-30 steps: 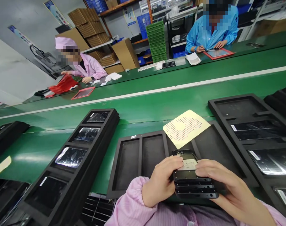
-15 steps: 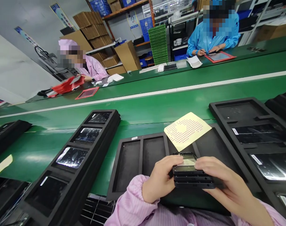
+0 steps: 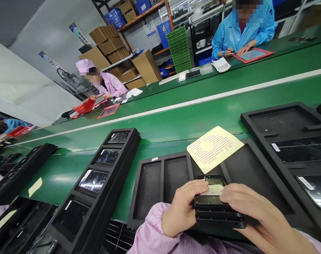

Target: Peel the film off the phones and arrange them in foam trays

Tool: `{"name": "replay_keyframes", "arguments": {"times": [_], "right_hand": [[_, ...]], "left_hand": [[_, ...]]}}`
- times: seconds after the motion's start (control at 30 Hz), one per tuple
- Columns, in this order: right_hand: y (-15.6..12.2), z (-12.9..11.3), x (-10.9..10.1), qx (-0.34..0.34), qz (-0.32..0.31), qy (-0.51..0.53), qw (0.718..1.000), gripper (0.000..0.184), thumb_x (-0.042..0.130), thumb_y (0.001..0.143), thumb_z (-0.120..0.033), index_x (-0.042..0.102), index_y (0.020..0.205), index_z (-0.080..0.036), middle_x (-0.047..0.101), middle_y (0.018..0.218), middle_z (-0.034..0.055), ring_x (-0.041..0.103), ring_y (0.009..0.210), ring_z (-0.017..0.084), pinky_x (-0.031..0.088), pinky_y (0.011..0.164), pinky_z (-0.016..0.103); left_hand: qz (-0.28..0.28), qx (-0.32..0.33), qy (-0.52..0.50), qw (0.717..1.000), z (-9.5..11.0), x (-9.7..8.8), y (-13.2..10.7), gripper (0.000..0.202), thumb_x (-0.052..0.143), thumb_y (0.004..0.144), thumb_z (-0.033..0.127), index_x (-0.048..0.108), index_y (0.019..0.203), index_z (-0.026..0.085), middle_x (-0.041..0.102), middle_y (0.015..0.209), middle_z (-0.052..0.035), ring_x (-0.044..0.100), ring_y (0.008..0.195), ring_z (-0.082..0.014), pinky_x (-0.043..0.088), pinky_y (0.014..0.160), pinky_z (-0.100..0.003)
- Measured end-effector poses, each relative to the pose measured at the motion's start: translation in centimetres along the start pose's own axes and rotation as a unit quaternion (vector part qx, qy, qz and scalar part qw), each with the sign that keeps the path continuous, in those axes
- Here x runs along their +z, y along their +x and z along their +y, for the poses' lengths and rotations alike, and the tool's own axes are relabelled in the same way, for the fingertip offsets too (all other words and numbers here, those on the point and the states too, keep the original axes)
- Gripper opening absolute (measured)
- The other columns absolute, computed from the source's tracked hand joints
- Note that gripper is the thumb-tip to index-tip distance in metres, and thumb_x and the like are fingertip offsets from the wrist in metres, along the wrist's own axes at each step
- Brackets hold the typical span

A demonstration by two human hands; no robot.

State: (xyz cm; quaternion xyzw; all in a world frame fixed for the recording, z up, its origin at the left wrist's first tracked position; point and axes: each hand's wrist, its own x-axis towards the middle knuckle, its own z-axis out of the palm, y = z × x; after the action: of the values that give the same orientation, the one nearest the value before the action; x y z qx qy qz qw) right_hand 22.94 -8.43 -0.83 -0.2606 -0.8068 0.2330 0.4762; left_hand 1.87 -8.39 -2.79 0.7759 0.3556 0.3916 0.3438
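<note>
Between my two hands is a small stack of black phone housings (image 3: 211, 200), one on top of another. The top one shows a pale yellowish patch in its middle. My left hand (image 3: 182, 207) grips the stack's left side, its thumb and fingers bent against it. On the other side, my right hand (image 3: 255, 206) curls around the stack, with fingertips pressing at the top housing's right edge. The stack sits above a black foam tray (image 3: 147, 225) with wide slots. A yellow sheet with rows of small red dots (image 3: 214, 148) lies across that tray, just beyond the stack.
Stacked black trays (image 3: 97, 215) holding dark glossy screens stand on the left. Another tray with screens (image 3: 287, 169) lies on the right. Across the green bench (image 3: 160, 123), one person in pink (image 3: 113, 84) and another in blue (image 3: 238, 35) handle red-framed panels.
The view has tilted and shifted slightly. Both my hands stay on the stack of phone housings. Across the bench, the person in blue has moved a hand flatter onto the panel.
</note>
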Motion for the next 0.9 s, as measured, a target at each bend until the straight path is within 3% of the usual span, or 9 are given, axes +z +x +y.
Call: {"name": "replay_keyframes", "arguments": {"times": [0.33, 0.53, 0.67, 0.73, 0.8, 0.9], "right_hand": [[0.2, 0.2, 0.1, -0.008, -0.005, 0.011, 1.0, 0.024, 0.046, 0.092, -0.017, 0.049, 0.115, -0.023, 0.066, 0.094, 0.0044, 0.061, 0.092, 0.017, 0.056, 0.078, 0.025], [0.1, 0.4, -0.2, -0.001, -0.006, 0.015, 1.0, 0.025, 0.046, 0.093, -0.017, 0.048, 0.117, -0.023, 0.064, 0.097, 0.0058, 0.059, 0.095, 0.017, 0.054, 0.081, 0.026], [0.4, 0.6, 0.1, 0.014, -0.005, 0.018, 1.0, 0.024, 0.043, 0.094, -0.016, 0.046, 0.117, -0.022, 0.059, 0.104, 0.0078, 0.056, 0.1, 0.018, 0.051, 0.084, 0.028], [0.6, 0.6, 1.1, 0.021, 0.015, 0.034, 0.999, 0.022, 0.043, 0.095, -0.021, 0.046, 0.117, -0.021, 0.057, 0.105, 0.0086, 0.053, 0.101, 0.019, 0.05, 0.084, 0.031], [0.7, 0.5, 2.4, 0.031, 0.075, 0.058, 0.995, 0.021, 0.043, 0.096, -0.029, 0.046, 0.115, -0.021, 0.055, 0.101, 0.0082, 0.052, 0.098, 0.02, 0.05, 0.081, 0.032], [0.8, 0.0, 4.2, 0.053, 0.162, 0.074, 0.983, 0.019, 0.046, 0.095, -0.032, 0.046, 0.11, -0.022, 0.051, 0.095, 0.006, 0.052, 0.09, 0.019, 0.05, 0.076, 0.031]], "left_hand": [[-0.005, 0.0, 0.013, 1.0, -0.1, 0.0, 0.3, 0.032, 0.059, 0.078, 0.021, 0.056, 0.11, 0.021, 0.067, 0.106, -0.01, 0.062, 0.102, -0.0205, 0.05, 0.089, -0.033], [0.001, 0.004, 0.003, 1.0, -0.3, -0.1, -0.1, 0.04, 0.06, 0.079, 0.028, 0.05, 0.118, 0.024, 0.063, 0.112, -0.0107, 0.058, 0.107, -0.0216, 0.048, 0.092, -0.036], [0.048, 0.004, -0.029, 0.998, 0.2, 0.2, 0.3, 0.076, 0.063, 0.068, 0.056, 0.037, 0.131, 0.023, 0.052, 0.127, -0.0148, 0.051, 0.115, -0.0279, 0.042, 0.097, -0.042], [0.07, 0.002, -0.077, 0.995, 0.6, 1.0, 0.9, 0.068, 0.061, 0.068, 0.059, 0.047, 0.123, 0.023, 0.061, 0.114, -0.0123, 0.06, 0.101, -0.0246, 0.049, 0.087, -0.037], [0.144, 0.022, -0.132, 0.98, 0.8, 2.3, 1.6, 0.05, 0.059, 0.07, 0.058, 0.056, 0.106, 0.023, 0.065, 0.095, -0.0066, 0.062, 0.084, -0.0189, 0.052, 0.075, -0.03], [0.266, 0.043, -0.193, 0.944, 0.9, 4.0, 2.2, 0.042, 0.058, 0.071, 0.059, 0.057, 0.091, 0.023, 0.062, 0.084, -0.0017, 0.059, 0.076, -0.0143, 0.05, 0.068, -0.025]]}}
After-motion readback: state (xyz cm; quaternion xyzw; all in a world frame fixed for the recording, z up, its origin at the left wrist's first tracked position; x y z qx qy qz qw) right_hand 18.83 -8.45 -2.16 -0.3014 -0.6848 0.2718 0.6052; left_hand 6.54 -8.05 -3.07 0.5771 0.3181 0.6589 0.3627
